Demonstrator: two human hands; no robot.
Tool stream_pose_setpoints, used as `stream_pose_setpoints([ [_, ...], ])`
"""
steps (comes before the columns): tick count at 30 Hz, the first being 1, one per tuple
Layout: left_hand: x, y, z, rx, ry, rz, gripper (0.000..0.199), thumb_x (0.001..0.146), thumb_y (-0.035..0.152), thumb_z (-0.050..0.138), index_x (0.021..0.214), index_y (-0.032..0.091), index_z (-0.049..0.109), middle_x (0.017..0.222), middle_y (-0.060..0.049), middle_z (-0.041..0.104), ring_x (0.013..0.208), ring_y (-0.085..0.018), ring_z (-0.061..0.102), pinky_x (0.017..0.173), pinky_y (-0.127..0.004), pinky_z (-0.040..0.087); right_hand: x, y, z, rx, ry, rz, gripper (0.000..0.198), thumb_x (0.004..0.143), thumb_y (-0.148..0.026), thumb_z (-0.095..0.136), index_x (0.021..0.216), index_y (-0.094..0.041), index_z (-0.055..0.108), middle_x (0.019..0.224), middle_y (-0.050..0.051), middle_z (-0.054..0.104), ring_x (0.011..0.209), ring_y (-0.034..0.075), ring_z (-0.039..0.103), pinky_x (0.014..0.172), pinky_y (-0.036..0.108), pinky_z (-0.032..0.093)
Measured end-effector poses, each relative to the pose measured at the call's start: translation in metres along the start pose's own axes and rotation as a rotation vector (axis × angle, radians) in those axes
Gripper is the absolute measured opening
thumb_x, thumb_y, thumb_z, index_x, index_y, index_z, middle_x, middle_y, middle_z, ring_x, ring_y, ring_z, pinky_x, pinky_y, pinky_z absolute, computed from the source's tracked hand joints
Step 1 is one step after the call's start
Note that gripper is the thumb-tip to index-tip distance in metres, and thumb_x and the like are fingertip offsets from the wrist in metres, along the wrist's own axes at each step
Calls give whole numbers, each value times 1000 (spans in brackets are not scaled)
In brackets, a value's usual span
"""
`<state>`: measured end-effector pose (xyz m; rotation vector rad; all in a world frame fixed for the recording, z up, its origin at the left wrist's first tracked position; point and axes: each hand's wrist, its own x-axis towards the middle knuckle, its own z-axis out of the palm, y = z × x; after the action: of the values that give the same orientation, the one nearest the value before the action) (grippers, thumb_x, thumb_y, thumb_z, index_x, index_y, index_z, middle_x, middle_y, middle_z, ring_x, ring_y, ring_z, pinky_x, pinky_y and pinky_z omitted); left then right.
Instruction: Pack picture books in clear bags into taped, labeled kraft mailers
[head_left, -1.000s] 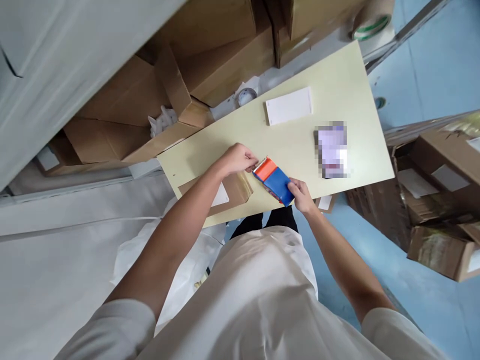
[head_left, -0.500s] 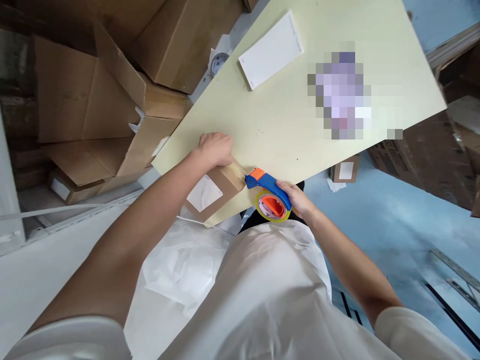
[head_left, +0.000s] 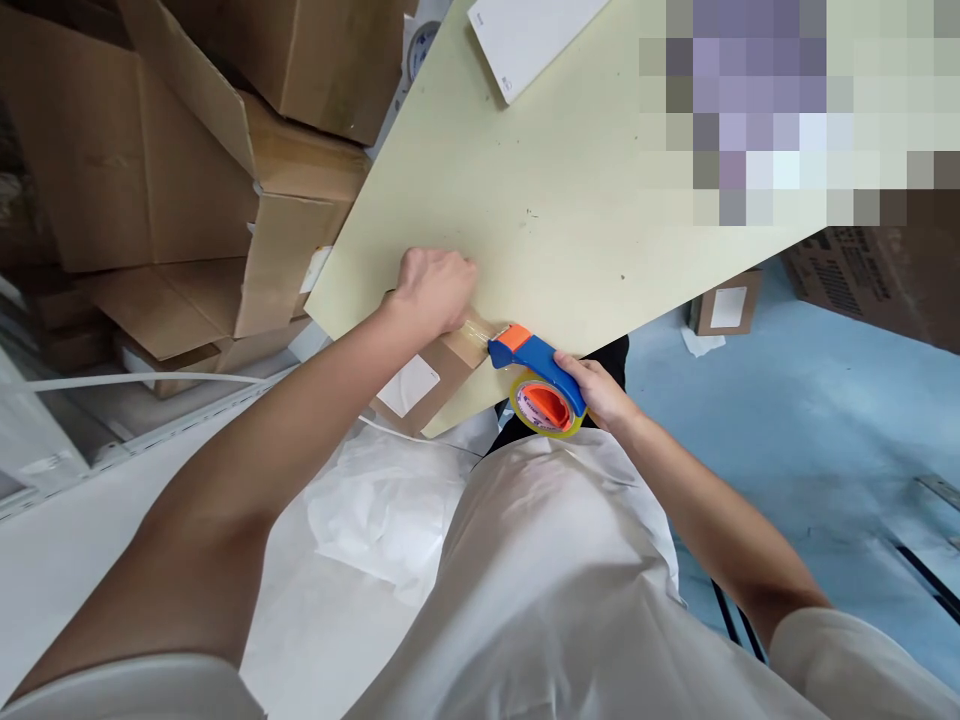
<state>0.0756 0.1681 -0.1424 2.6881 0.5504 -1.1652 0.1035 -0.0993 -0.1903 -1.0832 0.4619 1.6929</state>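
Note:
A blue and orange tape dispenser (head_left: 536, 360) with a yellowish tape roll is in my right hand (head_left: 596, 390), whose fingers close round its blue handle end. The dispenser's orange head meets the right edge of a small cardboard box (head_left: 450, 375) on the table corner. Clear tape (head_left: 474, 338) runs over the box top from the dispenser towards my left hand (head_left: 439, 285). That hand is closed like a fist at the far side of the box; its fingertips are hidden, so what they hold, if anything, cannot be made out. A white label (head_left: 409, 386) is on the box's near side.
The pale yellow table (head_left: 555, 230) carries a flat white box (head_left: 532, 40) and a blurred-out purple item (head_left: 757, 70). Open cardboard cartons (head_left: 195, 190) crowd the left. On the blue floor, right, stand a small labelled box (head_left: 727, 303) and a large carton (head_left: 877, 265).
The view has shifted, bringing the table nearer. Both hands keep their holds, and the dispenser stays at the box's right edge with little visible movement.

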Motion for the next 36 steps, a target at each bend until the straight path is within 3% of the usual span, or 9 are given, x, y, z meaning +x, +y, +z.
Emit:
stream_pose_setpoints([
  [6,-23,5,-2,19,32,-41,58,78,48,55,129,18,52,95,-13,64,114,-39,53,99,-52,28,2,3,5,-9,2,5,45,76,-60,64,80,-16,73,75,7,74,69,22,69,66,33,57],
  [9,-30,6,-6,23,47,-50,69,82,46,54,142,18,35,113,-14,62,121,-38,49,103,-52,23,3,3,7,-14,-2,-10,45,76,-60,64,81,-17,73,75,6,74,70,22,69,65,33,56],
  [12,-36,0,-12,-2,89,-56,76,81,47,55,147,21,27,139,-15,48,130,-37,41,106,-51,21,4,4,9,-46,-2,-18,45,75,-61,64,79,-17,72,74,6,73,69,22,69,64,32,56],
  [15,-45,-16,-15,-76,88,-20,73,78,52,57,142,22,37,145,-12,42,133,-34,38,108,-48,20,6,6,10,-53,6,-14,45,75,-61,64,77,-17,71,74,5,73,69,22,69,65,32,56],
  [20,-66,-43,-2,-188,-33,240,62,62,64,65,111,25,67,124,-6,62,129,-33,44,111,-48,17,7,5,9,-27,-31,10,43,78,-59,61,88,-18,71,85,6,75,80,23,70,75,35,57],
  [25,-71,-51,9,-266,26,132,47,68,58,64,101,26,71,115,-6,66,122,-31,52,106,-46,26,5,-7,15,-59,-163,41,47,85,-59,47,109,-24,66,110,5,71,104,24,66,89,40,54],
  [28,-67,-59,9,-301,134,60,48,67,57,66,105,27,70,115,-5,67,118,-30,55,105,-44,29,15,-29,23,-132,-171,-19,50,87,-63,40,109,-25,65,110,4,71,107,25,65,90,41,53],
  [32,-59,-67,1,-358,279,-167,53,74,58,59,117,27,65,117,-7,66,117,-30,55,102,-44,34,48,-86,40,-298,-133,-182,61,84,-71,39,104,-20,65,93,7,73,100,28,65,89,44,53],
  [36,-59,-53,-8,-387,490,-257,66,83,54,52,141,25,42,145,-11,44,136,-32,34,109,-48,24,80,-153,57,-470,-171,-333,65,80,-75,42,111,-21,62,89,6,70,102,28,63,92,46,51],
])
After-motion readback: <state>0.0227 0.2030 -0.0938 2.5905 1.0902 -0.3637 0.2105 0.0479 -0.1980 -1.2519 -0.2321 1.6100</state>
